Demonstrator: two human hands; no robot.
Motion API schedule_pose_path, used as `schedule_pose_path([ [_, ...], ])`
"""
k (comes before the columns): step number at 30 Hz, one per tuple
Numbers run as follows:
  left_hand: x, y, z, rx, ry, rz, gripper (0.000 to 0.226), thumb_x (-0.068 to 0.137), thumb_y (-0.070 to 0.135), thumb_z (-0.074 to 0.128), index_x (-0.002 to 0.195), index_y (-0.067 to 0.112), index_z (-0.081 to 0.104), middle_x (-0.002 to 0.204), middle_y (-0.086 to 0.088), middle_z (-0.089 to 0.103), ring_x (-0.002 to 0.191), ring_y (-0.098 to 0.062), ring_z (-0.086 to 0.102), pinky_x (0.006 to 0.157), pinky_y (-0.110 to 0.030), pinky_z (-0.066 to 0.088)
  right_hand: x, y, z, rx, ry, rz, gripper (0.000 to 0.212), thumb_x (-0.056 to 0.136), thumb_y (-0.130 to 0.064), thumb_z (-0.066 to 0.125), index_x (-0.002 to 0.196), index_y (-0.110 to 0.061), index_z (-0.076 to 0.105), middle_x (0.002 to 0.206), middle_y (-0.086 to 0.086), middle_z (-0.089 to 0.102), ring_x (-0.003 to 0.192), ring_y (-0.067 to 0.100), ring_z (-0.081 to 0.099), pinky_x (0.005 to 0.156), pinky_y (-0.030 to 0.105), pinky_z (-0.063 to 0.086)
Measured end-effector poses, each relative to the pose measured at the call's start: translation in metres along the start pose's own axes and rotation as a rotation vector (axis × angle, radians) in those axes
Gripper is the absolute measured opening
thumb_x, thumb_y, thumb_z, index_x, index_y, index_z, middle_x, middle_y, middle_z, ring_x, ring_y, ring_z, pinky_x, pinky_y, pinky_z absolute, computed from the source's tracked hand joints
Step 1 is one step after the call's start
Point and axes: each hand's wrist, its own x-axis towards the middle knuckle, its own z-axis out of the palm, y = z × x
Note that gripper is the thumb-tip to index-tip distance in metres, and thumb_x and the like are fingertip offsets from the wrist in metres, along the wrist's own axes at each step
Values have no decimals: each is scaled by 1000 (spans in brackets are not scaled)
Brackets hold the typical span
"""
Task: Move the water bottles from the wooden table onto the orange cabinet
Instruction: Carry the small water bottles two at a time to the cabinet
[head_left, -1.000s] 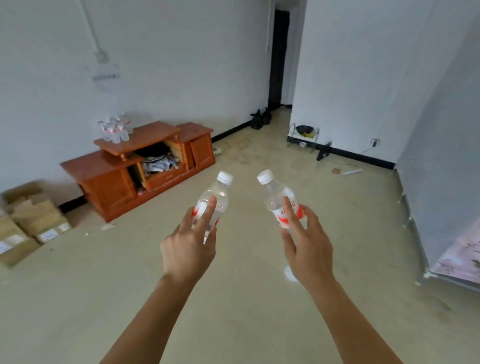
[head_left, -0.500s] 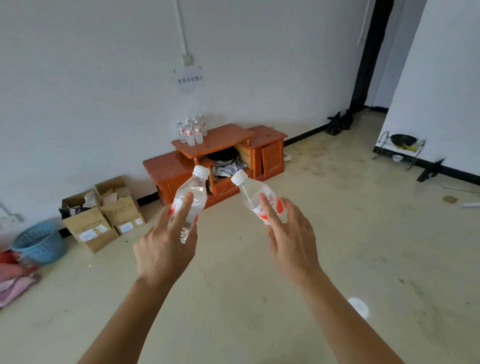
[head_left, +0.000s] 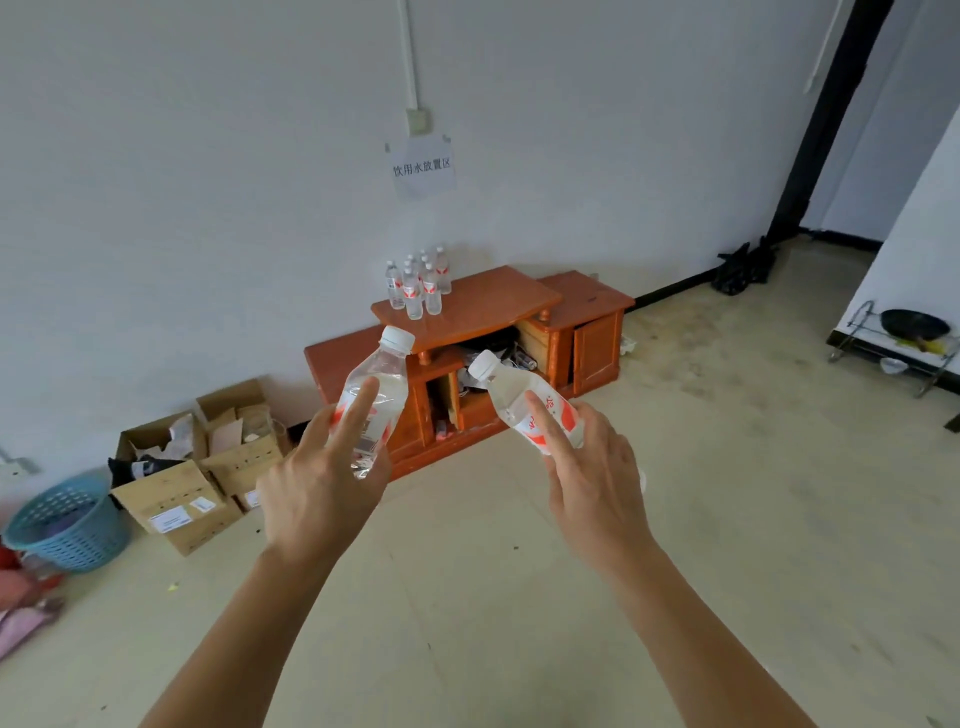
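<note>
The left hand (head_left: 317, 499) is wrapped round a capped water bottle (head_left: 376, 395) and the right hand (head_left: 592, 483) round a second bottle (head_left: 524, 405), both mid-air, well short of the orange cabinet (head_left: 498, 301): the carry step, I judge. Next, stand them upright on its raised top beside the bottle cluster (head_left: 418, 283) there. Open cardboard boxes (head_left: 171, 512) hold paper scraps; the blue basket (head_left: 78, 540), something purplish.

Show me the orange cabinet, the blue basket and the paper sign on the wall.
orange cabinet (head_left: 493, 301): head view, bare raised top.
blue basket (head_left: 72, 540): head view, front wall.
paper sign (head_left: 423, 167): head view, its printed middle.
</note>
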Motion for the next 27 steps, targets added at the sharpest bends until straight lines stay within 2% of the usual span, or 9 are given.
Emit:
schedule_pose_path([
  [3, 42, -24, 66, -20, -1, -3, 63, 81, 28, 79, 140, 24, 57, 98, -10, 72, 52, -26, 59, 51, -18, 25, 58, 16, 49, 2, 11, 8, 117, 68, -6, 91, 158, -33, 20, 135, 23, 53, 115, 38, 60, 87, 52, 58],
  [6, 82, -48, 130, -39, -7, -12, 58, 85, 33, 68, 141, 25, 56, 101, -9, 71, 52, -27, 57, 49, -20, 31, 119, 33, 98, -16, -6, 13, 110, 74, -8, 87, 158, -33, 21, 139, 22, 50, 119, 38, 57, 92, 53, 56],
  [13, 229, -86, 286, -162, -92, -10, 72, 81, 32, 79, 146, 31, 50, 114, -8, 70, 61, -27, 64, 45, -26, 47, 289, 84, 184, -38, 15, 83, 98, 81, -9, 81, 158, -32, 26, 140, 22, 51, 125, 40, 56, 98, 55, 53],
  [18, 315, -78, 390, -228, -138, 19, 68, 83, 35, 77, 146, 31, 50, 114, -5, 71, 58, -22, 63, 44, -26, 47, 367, 152, 228, -72, 60, 202, 87, 86, -8, 75, 156, -30, 27, 139, 24, 51, 123, 42, 56, 97, 55, 51],
  [21, 359, -62, 459, -263, -180, 52, 64, 86, 44, 67, 146, 32, 47, 115, -6, 71, 56, -22, 62, 42, -27, 47, 414, 201, 260, -64, 61, 238, 81, 90, -10, 70, 155, -29, 27, 139, 24, 51, 121, 41, 57, 94, 54, 52],
  [27, 447, -15, 595, -290, -158, 64, 57, 89, 49, 57, 141, 28, 53, 101, -3, 73, 56, -18, 62, 41, -20, 40, 536, 311, 331, 5, 41, 262, 81, 92, -12, 68, 156, -34, 23, 140, 22, 49, 123, 40, 56, 96, 54, 54],
])
